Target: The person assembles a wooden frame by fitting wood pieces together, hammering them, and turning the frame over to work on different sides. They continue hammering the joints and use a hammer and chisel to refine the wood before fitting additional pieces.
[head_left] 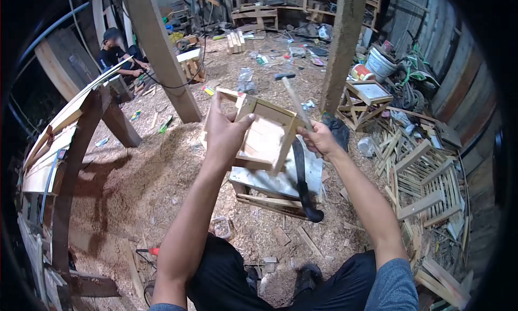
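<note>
Sawdust [145, 189] underfoot; pale-topped bench [259, 180] below wooden frame [275, 112]; two posts [344, 46] beyond

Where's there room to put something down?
On the small table, left of the black tool, a patch looks bare below the wooden frame. Floor between the bench leg and left forearm shows mostly shavings. The right side is crowded with piled slats.

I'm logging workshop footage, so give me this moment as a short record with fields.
Left hand: holds a wooden frame
Right hand: grips a hammer by its handle
Hammer head: raised beyond the frame, not touching it
Low stand: dark tool across it, overhanging the near edge
Ground cover: wood shavings
Far left: another person
</note>
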`<state>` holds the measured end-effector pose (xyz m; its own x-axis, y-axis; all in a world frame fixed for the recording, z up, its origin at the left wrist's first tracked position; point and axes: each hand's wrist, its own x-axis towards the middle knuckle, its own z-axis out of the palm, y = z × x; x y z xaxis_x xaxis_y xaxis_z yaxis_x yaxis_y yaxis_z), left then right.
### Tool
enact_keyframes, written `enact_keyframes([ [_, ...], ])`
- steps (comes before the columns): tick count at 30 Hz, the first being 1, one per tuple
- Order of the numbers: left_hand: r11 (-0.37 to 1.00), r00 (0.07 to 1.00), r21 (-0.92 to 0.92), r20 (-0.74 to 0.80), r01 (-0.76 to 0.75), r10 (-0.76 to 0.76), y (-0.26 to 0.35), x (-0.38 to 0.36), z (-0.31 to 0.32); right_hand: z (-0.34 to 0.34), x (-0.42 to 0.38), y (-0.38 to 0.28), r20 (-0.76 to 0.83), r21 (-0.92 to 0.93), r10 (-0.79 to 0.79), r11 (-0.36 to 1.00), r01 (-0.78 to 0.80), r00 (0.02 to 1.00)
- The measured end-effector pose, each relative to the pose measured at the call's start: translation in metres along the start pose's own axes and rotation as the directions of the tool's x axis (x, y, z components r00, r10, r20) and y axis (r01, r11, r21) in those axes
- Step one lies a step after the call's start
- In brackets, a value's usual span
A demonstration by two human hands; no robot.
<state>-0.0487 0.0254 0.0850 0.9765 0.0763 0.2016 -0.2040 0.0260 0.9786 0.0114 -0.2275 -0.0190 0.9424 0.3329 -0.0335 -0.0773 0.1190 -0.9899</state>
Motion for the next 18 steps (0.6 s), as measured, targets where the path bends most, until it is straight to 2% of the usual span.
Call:
enact_keyframes([
  [1,1.000,1.000,-0.005,0.004,0.003,-0.003,-0.005,0.001,0.002,0.000,-0.003,0.002,-0.006,-0.003,0.003,1.000,-0.003,1.000],
  [3,0.927,0.979,0.324,-0.006,-0.189,0.202,-0.010,0.002,0.003,0.001,-0.004,0.006,0.013,0.014,0.065,0.998,-0.065,0.998],
  [5,0.907,0.977,0.375,-0.007,-0.194,0.212,-0.011,-0.001,0.008,0.001,-0.005,0.009,-0.005,0.011,0.085,0.996,-0.085,0.996],
  [7,0.813,0.974,0.543,0.049,-0.211,0.220,-0.005,-0.007,0.012,-0.001,-0.005,0.012,0.017,0.041,0.039,0.998,-0.040,0.999],
  [9,0.810,0.961,0.529,0.041,-0.255,0.275,-0.006,-0.010,0.014,-0.002,-0.002,0.009,0.021,-0.005,0.004,1.000,-0.004,1.000],
  [11,0.728,0.892,0.538,0.113,-0.425,0.437,-0.018,-0.005,0.013,0.000,0.000,0.003,-0.141,0.143,0.036,0.990,-0.016,0.989],
  [12,0.729,0.891,0.530,0.128,-0.433,0.436,-0.026,-0.001,0.009,0.011,-0.004,-0.008,-0.298,0.209,0.086,0.978,-0.023,0.951],
  [15,0.752,0.846,0.394,0.179,-0.529,0.502,-0.056,0.014,-0.002,0.008,0.011,-0.011,-0.358,0.181,0.089,0.983,-0.024,0.930],
  [16,0.759,0.843,0.373,0.167,-0.535,0.512,-0.064,0.016,-0.004,0.010,0.011,-0.011,-0.355,0.243,0.092,0.970,-0.003,0.930],
  [18,0.798,0.872,0.353,0.166,-0.488,0.460,-0.074,0.015,-0.009,0.015,0.014,-0.007,-0.434,0.175,0.086,0.984,-0.009,0.897],
])
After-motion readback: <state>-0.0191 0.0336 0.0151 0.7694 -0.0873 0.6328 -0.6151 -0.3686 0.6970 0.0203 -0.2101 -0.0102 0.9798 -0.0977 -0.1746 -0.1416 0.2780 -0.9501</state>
